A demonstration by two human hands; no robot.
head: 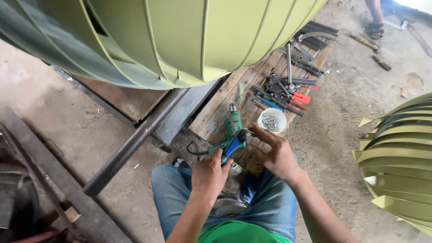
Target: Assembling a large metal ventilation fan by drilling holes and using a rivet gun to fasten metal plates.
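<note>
Left hand [210, 174] closed around the grip of a green and blue electric hand drill [231, 135]. Drill sits over the near end of the wooden plank worktop [216, 105], long axis running away from the person, chuck pointing up-frame toward the big yellow-green ribbed metal vent [180, 36]. Right hand [275, 153] open, fingers spread, touching the drill's rear. White plastic cup of screws [272, 120] just beside. Red- and blue-handled pliers and cutters [288, 96] lie beyond. Grey steel pipe [135, 144] to the left.
</note>
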